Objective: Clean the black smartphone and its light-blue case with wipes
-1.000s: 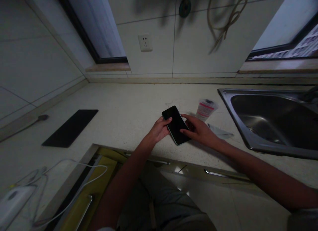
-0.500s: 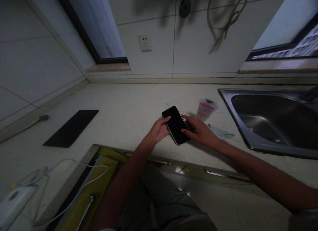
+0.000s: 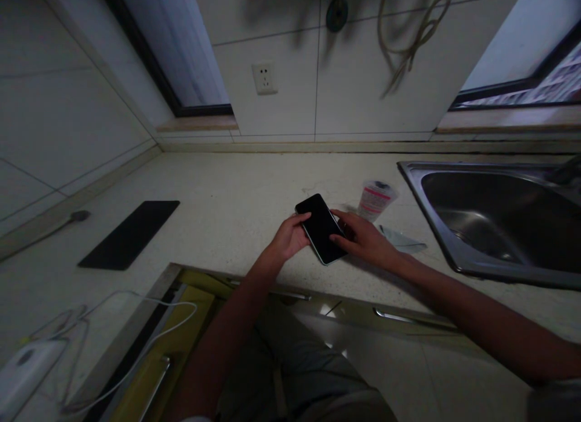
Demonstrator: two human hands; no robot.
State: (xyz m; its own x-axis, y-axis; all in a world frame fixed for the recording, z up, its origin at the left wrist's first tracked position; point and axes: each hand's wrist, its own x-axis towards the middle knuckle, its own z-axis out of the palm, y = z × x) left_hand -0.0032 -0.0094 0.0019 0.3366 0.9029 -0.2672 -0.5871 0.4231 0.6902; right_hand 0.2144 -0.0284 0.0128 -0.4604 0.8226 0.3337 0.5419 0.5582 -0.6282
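Observation:
A smartphone [image 3: 321, 229] with a dark screen is held at a slant over the front part of the pale countertop [image 3: 236, 192]. My left hand [image 3: 290, 237] grips its left edge, thumb lying on the screen and the other fingers underneath. On the opposite edge, my right hand [image 3: 361, 235] is closed on the phone, its thumb over the screen and its index finger along the upper right side. Just beyond the right hand stands a clear plastic cup [image 3: 376, 199] with red print. A flat clear packet [image 3: 403, 240] lies beside the right wrist.
To the right is a steel sink [image 3: 476, 228]. A black flat panel [image 3: 131, 234] lies on the left of the counter. At lower left, a white device [image 3: 29, 370] trails a white cable [image 3: 158, 301] over the edge. A wall socket [image 3: 264, 79] sits behind.

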